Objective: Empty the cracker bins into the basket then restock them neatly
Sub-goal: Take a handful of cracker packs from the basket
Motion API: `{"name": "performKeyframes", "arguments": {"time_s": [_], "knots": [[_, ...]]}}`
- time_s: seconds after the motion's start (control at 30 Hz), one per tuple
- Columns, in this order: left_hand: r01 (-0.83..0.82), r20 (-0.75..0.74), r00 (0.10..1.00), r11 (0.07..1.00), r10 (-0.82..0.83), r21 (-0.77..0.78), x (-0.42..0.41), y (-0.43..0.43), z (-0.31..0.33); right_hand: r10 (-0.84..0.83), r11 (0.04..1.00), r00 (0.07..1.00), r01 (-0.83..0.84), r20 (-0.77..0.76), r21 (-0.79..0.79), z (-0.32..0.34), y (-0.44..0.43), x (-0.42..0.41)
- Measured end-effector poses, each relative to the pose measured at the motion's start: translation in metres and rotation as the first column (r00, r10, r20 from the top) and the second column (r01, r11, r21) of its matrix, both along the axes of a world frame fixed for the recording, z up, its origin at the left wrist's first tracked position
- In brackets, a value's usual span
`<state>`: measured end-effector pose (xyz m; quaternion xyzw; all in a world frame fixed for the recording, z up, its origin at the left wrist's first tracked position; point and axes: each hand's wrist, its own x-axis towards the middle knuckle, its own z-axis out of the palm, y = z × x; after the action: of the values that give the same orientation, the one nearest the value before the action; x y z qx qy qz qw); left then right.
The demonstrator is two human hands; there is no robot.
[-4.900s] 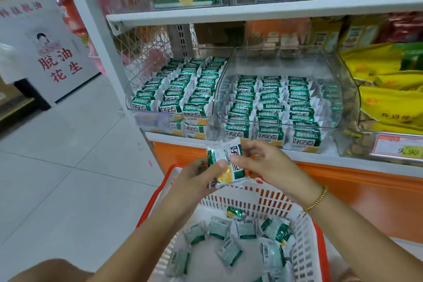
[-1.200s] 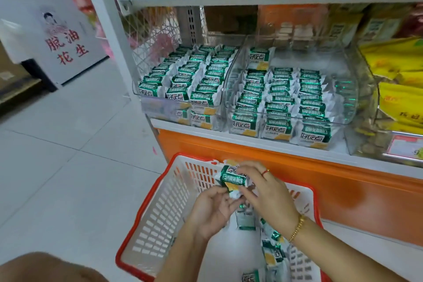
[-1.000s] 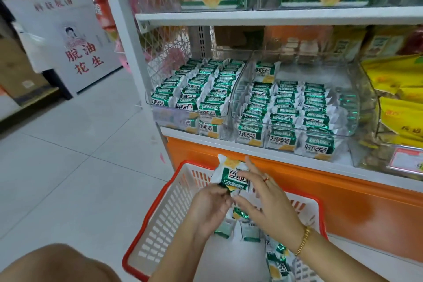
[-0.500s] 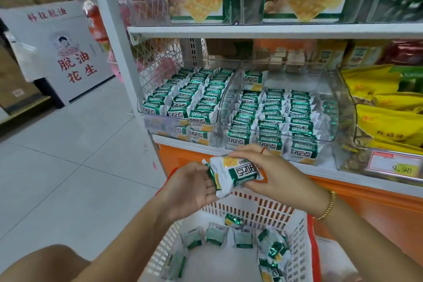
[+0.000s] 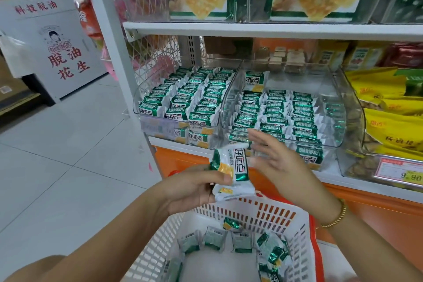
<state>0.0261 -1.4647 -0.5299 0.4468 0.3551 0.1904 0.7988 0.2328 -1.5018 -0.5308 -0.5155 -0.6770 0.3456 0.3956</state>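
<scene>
Clear plastic forms both cracker bins on the middle shelf: the left bin (image 5: pixel 183 98) is packed with tidy rows of green-and-white packets, and the right bin (image 5: pixel 297 107) holds three rows toward its left side, with one packet standing upright at the back and bare plastic along its right wall. In front of the shelf, your left hand (image 5: pixel 192 188) grasps a small stack of cracker packets (image 5: pixel 231 174) — fingers curled around its lower left edge, thumb across the front — raised above the far rim of the basket. Just right of the stack, your right hand (image 5: pixel 277 165) is released, fingers spread and blurred, its palm facing the packets; whether it touches them cannot be told. Below, the white slotted basket (image 5: pixel 251 213) with a red rim holds loose packets (image 5: pixel 240 240) scattered on its floor.
</scene>
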Motion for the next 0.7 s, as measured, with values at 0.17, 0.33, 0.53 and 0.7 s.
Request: {"name": "performKeyframes", "arguments": {"time_s": [0.17, 0.33, 0.53, 0.7], "knots": [[-0.033, -0.034, 0.999, 0.967, 0.043, 0.252, 0.009, 0.016, 0.006, 0.038, 0.946, 0.994, -0.068, -0.102, -0.318, 0.000, 0.013, -0.003], [-0.080, -0.071, 0.991, 0.916, 0.117, 0.394, 0.015, 0.032, 0.016, 0.013, 0.952, 0.982, -0.071, -0.191, -0.297, 0.017, 0.030, -0.009], [-0.186, -0.044, 0.964, 0.788, 0.261, 0.587, 0.027, 0.051, 0.036, -0.078, 0.930, 0.844, -0.130, -0.530, -0.344, 0.045, 0.062, 0.008], [0.026, -0.231, 0.856, 0.409, 0.463, 0.912, 0.033, 0.058, 0.026, -0.265, 0.928, 0.939, 0.187, -0.220, -0.321, 0.076, 0.126, 0.050]]}}
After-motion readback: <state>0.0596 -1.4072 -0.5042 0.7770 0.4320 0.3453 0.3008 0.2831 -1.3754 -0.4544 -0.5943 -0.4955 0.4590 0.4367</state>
